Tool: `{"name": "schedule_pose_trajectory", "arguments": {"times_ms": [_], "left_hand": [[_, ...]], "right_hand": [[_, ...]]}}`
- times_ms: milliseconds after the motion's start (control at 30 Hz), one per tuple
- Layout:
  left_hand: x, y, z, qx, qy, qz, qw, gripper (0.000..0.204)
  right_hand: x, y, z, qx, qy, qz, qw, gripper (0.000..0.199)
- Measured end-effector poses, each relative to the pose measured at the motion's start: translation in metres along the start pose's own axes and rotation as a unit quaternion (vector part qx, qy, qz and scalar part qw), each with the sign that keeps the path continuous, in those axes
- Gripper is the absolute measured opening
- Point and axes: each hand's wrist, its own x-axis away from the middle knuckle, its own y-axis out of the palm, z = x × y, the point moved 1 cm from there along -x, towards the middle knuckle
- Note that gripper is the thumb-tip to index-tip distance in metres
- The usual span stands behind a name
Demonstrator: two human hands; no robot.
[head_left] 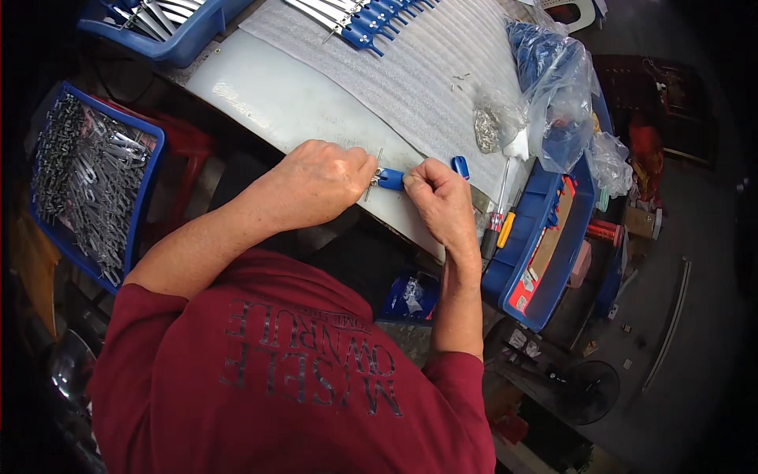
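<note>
The small blue plastic cap [390, 178] sits between both hands at the white table's [276, 103] near edge: the left hand [316, 183] pinches a thin metal blade [376, 172] standing crosswise, the right hand [439, 199] fingertips grip the cap's other end

Hands [320, 183]: two, both at the centre of the frame
Blue crates [95, 186]: three, at the left, upper left and right of the frame
Screwdrivers [499, 207]: two, right of centre
Clear plastic bags [553, 87]: at least three, upper right
Loose blue caps [460, 167]: one, right of centre
Metal pieces in left crate: too many to count
</note>
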Motion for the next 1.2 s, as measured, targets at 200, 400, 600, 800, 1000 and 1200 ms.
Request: {"name": "schedule_pose_trajectory", "arguments": {"times_ms": [200,400,600,800,1000,1200], "left_hand": [[-0.002,-0.003,0.001,0.011,-0.005,0.0,1.0,0.012],[0.0,-0.002,-0.003,0.038,-0.011,0.004,0.999,0.013],[0.001,-0.003,-0.003,0.063,-0.013,-0.011,0.998,0.013],[0.0,-0.003,-0.002,0.059,-0.007,-0.001,0.998,0.015],[0.0,-0.005,-0.003,0.068,-0.013,-0.008,0.998,0.015],[-0.001,-0.004,-0.005,0.075,-0.003,-0.001,0.997,0.014]], "right_hand": [[0.0,0.001,-0.003,0.02,-0.037,0.02,0.999,0.019],[0.002,-0.012,0.0,0.067,-0.025,-0.024,0.997,0.019],[-0.044,-0.046,0.015,-0.02,-0.004,0.113,0.993,0.015],[-0.108,-0.054,0.035,0.159,-0.093,0.197,0.963,0.018],[-0.136,-0.051,0.025,0.172,-0.01,0.122,0.977,0.019],[-0.145,-0.051,0.035,0.265,-0.063,0.117,0.955,0.021]]}}
